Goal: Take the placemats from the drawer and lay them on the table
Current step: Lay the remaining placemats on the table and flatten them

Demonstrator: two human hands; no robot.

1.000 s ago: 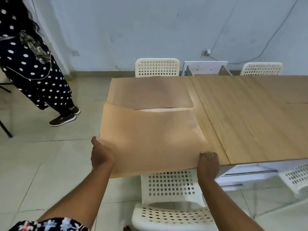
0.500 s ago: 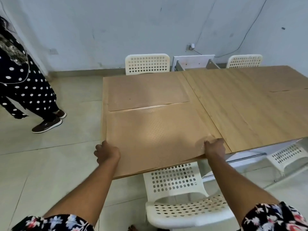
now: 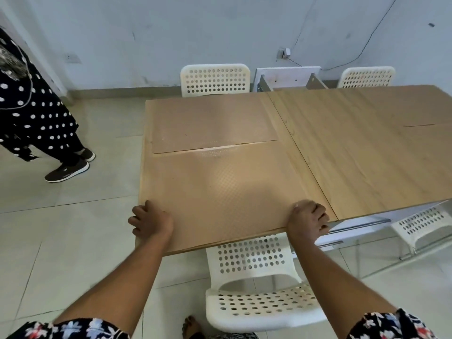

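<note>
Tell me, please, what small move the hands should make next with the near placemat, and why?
Probably let go and lift both hands away. The near placemat already lies flat on the table, just in front of the far placemat, while the left hand and right hand grip its near corners at the table's edge.

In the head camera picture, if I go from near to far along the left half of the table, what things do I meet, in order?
White chair → left hand and right hand at the near edge → near placemat → far placemat → far white chair.
</note>
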